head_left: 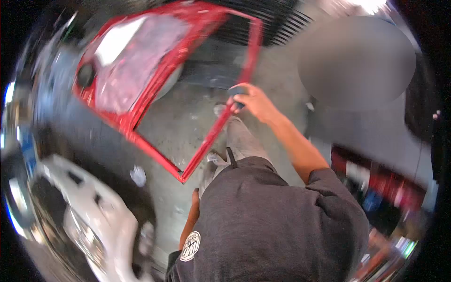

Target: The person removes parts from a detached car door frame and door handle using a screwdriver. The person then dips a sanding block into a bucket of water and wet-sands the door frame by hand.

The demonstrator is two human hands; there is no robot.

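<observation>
Motion blur softens everything; the left hand (195, 195) is mostly hidden beside a leg, its fingers unreadable. The right hand's (249, 101) fingers clamp a dark pad (238, 91) at the frame edge of a glossy red car door (158, 160), ahead of the wearer.
</observation>
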